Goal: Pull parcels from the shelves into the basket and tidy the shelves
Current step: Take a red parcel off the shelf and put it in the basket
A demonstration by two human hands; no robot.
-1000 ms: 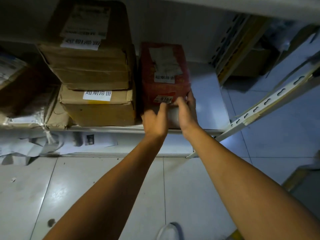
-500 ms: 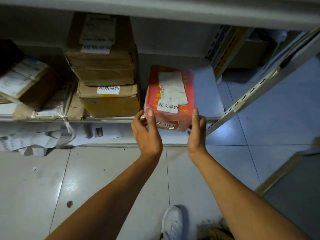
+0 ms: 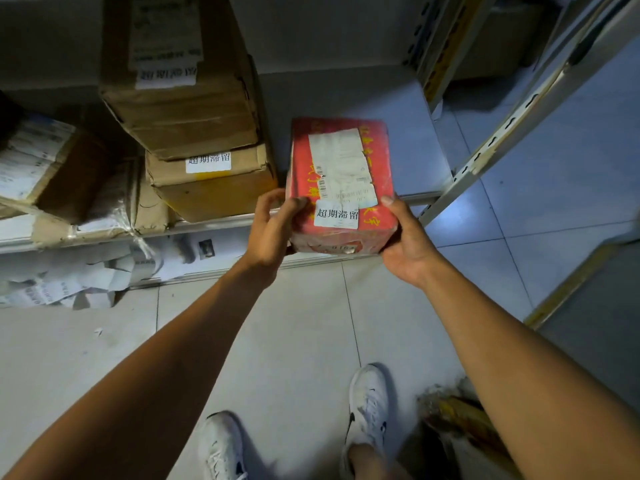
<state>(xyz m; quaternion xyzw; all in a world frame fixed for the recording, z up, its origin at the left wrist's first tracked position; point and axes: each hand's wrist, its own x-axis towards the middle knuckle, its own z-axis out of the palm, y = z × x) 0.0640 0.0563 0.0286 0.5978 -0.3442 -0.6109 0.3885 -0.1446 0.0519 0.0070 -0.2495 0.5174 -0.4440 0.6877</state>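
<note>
Now, red parcel point(image 3: 341, 181): held in both hands at the front edge of the shelf point(image 3: 420, 140), near its right end. Its near end sticks out past the edge, over the floor. Its top faces up and shows white labels.
Left hand point(image 3: 273, 230): grip closed on the left side of the red parcel near its front corner, thumb on top, fingers curled round the side.
Right hand point(image 3: 407, 242): grip closed on the right front corner of the red parcel, thumb on top, palm under the corner.
Big brown box point(image 3: 180, 98): sits on top of a smaller brown box point(image 3: 211, 188), on the shelf just left of the red parcel. Both have white labels on them.
Left end of the shelf: a tilted brown box point(image 3: 41, 168) with a white label, and a parcel wrapped in clear tape point(image 3: 110, 206) beside it at the front edge.
Under the shelf: a heap of white papers point(image 3: 69, 282) lies on the floor point(image 3: 301, 341).
Shelf post point(image 3: 509, 126): a pale metal bar with slots, slanting at the right end of the shelf.
Feet: two white shoes point(image 3: 369, 407) stand on the pale floor tiles.
Bottom right corner: something brown and yellow point(image 3: 457, 420) shows beside the right arm; I cannot tell what it is.
</note>
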